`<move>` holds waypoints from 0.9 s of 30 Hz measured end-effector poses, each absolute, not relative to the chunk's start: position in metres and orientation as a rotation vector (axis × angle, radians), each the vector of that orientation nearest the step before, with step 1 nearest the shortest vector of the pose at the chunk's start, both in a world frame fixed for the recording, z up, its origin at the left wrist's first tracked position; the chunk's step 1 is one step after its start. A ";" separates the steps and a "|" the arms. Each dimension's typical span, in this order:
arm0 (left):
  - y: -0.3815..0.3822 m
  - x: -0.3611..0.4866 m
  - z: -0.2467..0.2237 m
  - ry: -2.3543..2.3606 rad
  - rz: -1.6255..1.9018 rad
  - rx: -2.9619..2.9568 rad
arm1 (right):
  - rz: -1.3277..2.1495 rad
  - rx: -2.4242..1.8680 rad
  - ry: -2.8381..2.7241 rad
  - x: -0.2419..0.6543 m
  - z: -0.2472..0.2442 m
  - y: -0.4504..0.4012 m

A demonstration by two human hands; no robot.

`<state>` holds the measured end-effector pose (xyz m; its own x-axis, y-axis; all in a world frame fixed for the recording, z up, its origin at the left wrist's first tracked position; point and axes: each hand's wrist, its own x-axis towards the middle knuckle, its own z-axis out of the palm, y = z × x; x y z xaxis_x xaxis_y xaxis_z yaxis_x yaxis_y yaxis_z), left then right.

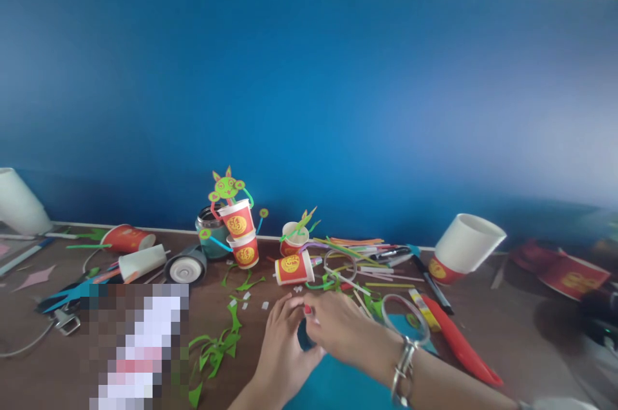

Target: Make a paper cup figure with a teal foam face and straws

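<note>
My left hand (282,347) and my right hand (340,327) meet low in the middle of the view, fingers bent and pressed together at the tips. What they pinch, if anything, is hidden or too small to name. A dark blue-green patch shows in the gap between them; I cannot tell if it is a separate thing. Under my hands and right forearm lies a sheet of teal paper (338,387). Just beyond my fingertips, a red and white paper cup (294,268) rests on its side, with small white squares (265,305) near it.
Stacked cups with a green paper figure (239,223) stand before a teal flask (212,239). Green scraps (215,349) lie left. Straws and pens (371,255), a tape roll (405,320), red-handled scissors (458,342) and white cups (466,242) lie right. A blue panel (309,107) stands behind.
</note>
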<state>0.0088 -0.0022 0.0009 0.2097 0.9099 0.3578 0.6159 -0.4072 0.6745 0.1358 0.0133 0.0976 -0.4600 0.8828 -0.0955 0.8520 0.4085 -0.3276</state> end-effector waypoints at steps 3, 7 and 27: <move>-0.002 0.009 -0.006 1.405 1.113 2.144 | 0.460 -1.603 -2.529 0.145 0.091 0.002; -0.002 0.008 -0.015 1.415 1.215 2.156 | 0.453 -1.465 -2.474 0.160 0.076 -0.008; -0.002 0.010 0.004 1.551 0.870 2.000 | 1.097 -1.422 -2.000 0.184 0.063 0.012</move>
<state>0.0098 -0.0023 0.0044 0.1641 0.9660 0.2000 0.6743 -0.2578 0.6920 0.1844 0.0120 0.0627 -0.3675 0.9263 -0.0835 0.5682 0.1525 -0.8086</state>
